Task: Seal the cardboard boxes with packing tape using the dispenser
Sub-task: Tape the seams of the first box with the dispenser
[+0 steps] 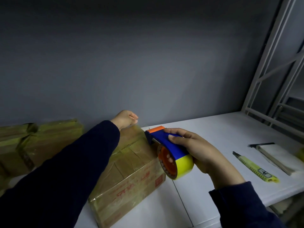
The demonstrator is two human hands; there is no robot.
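Observation:
A taped cardboard box [131,171] with red print lies on the white table [213,129], under my dark-sleeved left forearm. My left hand [125,119] reaches over the box's far top edge near the wall, fingers curled over that edge; what they hold is hidden. My right hand [195,152] grips the blue and orange tape dispenser [166,140] with its yellow tape roll [182,167], fingers through the roll's core. The dispenser's orange front end sits at the box's far right corner.
Another taped cardboard box [41,140] stands at the far left against the grey wall. A yellow-green utility knife [255,167] and a white pad with a dark pen [276,153] lie on the table's right side. A white metal rack [273,79] rises at the right.

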